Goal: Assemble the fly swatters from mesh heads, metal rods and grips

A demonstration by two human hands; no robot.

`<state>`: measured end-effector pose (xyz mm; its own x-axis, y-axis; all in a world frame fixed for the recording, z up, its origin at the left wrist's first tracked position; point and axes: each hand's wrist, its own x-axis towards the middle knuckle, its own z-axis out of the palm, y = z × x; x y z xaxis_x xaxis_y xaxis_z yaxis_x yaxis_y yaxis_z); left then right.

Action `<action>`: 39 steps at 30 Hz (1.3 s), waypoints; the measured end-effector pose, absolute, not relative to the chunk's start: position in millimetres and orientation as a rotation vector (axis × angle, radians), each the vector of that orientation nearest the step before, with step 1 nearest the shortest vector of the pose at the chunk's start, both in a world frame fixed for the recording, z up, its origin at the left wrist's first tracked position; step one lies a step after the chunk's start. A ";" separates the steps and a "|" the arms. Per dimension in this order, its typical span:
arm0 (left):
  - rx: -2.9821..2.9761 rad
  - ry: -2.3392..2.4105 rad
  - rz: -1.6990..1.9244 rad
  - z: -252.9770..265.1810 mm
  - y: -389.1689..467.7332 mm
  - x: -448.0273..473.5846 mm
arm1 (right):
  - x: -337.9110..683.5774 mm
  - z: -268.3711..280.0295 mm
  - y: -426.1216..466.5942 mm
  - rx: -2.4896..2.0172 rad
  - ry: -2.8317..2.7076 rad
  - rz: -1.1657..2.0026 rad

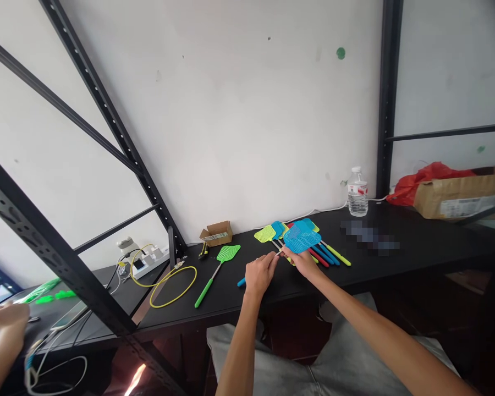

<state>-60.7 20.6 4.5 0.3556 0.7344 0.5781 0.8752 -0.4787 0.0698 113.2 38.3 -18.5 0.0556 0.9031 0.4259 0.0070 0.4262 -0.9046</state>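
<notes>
A blue fly swatter (302, 239) is held in both hands over the black table. My left hand (259, 274) is closed around its shaft, and the end of a blue handle (241, 282) sticks out to the left of that hand. My right hand (302, 263) grips near the base of the swatter's head, its fingertips partly hidden. Behind and right of my hands lies a pile of fly swatters, with a yellow-green swatter head (264, 234), a red handle (319, 258) and a yellow handle (339, 254) showing. Apart from the pile, a green fly swatter (228, 253) rests to the left.
Left of the green swatter are a yellow cable (169, 304), a power strip (150, 264) and a small open cardboard box (216, 234). A water bottle (358, 192) and a larger cardboard box (457, 195) stand right. Black shelf posts (107, 110) frame the table. Another person's hand (10, 316) is far left.
</notes>
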 end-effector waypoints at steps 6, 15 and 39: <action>-2.366 -1.514 -0.749 6.3 19.2 -60.6 | 119.3 -18.0 43.9 -0.912 -1.151 0.818; -2.371 -1.491 -0.750 5.4 18.6 -59.7 | 129.0 -22.8 55.1 -1.009 -0.905 0.704; -2.305 -1.408 -0.865 0.6 19.2 -68.1 | 70.8 -22.6 27.9 -0.775 -1.182 0.976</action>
<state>-68.1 19.2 0.6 0.3368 0.6968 0.6333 0.8799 -0.4724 0.0518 70.8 27.9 -22.6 0.0872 0.9183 0.3862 -0.2063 0.3959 -0.8948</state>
